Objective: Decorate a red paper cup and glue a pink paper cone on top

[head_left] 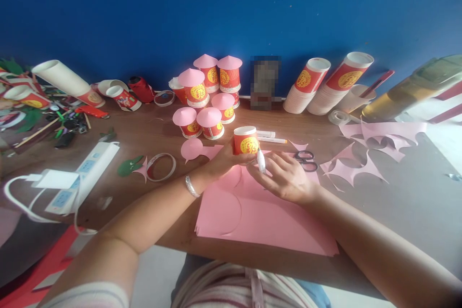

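Just above the pink paper sheets [267, 226], my left hand [223, 160] grips a small red paper cup [247, 142] with a yellow round emblem. In my right hand [288, 179] is a white marker [262, 161], pinched between the fingers. Its dark tip points up at the cup's right side; whether it touches, I cannot tell. Circles are outlined on the sheet underneath. Scissors [306, 160] with dark handles lie beside my right hand. Two white pens [270, 140] rest behind the cup. A pink paper disc [192, 149] lies to the left of my left hand.
Several cups with pink cone roofs [209, 118] stand toward the blue wall. Stacked paper cups [303, 86] lean at the right, near pink scraps [355, 166] and a tape roll [339, 117]. A power strip [84, 173] with white cables lies left, below loose craft clutter.
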Demonstrator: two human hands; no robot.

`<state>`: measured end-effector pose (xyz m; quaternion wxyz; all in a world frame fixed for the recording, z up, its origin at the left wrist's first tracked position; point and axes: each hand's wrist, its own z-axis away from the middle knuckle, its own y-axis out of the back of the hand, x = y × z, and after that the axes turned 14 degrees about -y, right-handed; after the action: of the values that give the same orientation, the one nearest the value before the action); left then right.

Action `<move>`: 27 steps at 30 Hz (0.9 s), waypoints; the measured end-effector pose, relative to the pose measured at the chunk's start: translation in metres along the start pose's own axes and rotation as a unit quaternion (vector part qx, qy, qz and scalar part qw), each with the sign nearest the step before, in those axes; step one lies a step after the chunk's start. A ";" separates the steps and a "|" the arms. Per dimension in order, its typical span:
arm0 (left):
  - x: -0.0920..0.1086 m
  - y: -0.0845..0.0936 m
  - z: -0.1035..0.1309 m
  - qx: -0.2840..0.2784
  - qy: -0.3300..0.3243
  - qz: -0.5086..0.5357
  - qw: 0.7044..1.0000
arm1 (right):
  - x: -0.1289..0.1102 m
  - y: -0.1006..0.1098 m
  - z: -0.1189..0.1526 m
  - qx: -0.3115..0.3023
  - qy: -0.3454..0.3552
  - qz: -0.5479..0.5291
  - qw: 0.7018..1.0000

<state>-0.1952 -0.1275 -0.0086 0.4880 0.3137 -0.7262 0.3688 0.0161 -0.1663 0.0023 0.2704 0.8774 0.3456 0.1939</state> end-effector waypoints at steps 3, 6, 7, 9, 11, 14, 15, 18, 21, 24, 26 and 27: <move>0.003 0.000 0.001 0.004 -0.002 0.021 1.000 | 0.003 0.006 0.003 0.004 -0.058 -0.047 0.997; 0.007 0.000 0.001 -0.018 -0.006 0.055 0.998 | 0.004 0.014 0.003 0.016 -0.128 -0.098 0.987; 0.008 -0.001 0.001 -0.021 -0.001 0.057 0.998 | 0.004 0.016 0.002 0.020 -0.142 -0.115 0.983; 0.010 -0.001 0.001 -0.020 0.010 0.049 0.999 | 0.003 0.021 -0.001 0.020 -0.159 -0.141 0.977; 0.011 -0.001 0.002 -0.019 0.020 0.031 0.999 | 0.000 0.025 -0.004 0.011 -0.162 -0.156 0.974; 0.011 -0.001 0.003 -0.021 0.027 0.008 0.999 | -0.004 0.027 -0.007 0.010 -0.160 -0.161 0.974; 0.011 -0.001 0.003 -0.022 0.029 0.005 0.999 | -0.005 0.027 -0.007 0.008 -0.163 -0.162 0.973; 0.011 0.000 0.002 -0.035 0.027 0.010 0.999 | -0.006 0.024 -0.006 0.007 -0.172 -0.174 0.970; 0.012 0.000 0.001 -0.050 0.011 0.007 0.999 | -0.005 0.022 -0.005 0.024 -0.170 -0.177 0.969; 0.013 -0.001 0.000 -0.055 0.003 0.004 0.998 | -0.005 0.021 -0.005 0.031 -0.164 -0.172 0.971; 0.014 -0.002 0.000 -0.050 0.007 0.003 0.999 | -0.006 0.021 -0.006 0.028 -0.161 -0.178 0.970; 0.015 -0.002 0.000 -0.047 0.009 0.002 0.999 | -0.006 0.022 -0.006 0.025 -0.162 -0.182 0.969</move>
<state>-0.1982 -0.1302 0.0061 0.5078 0.2855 -0.7389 0.3385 0.0193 -0.1819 0.0192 0.3316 0.8258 0.4560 -0.0123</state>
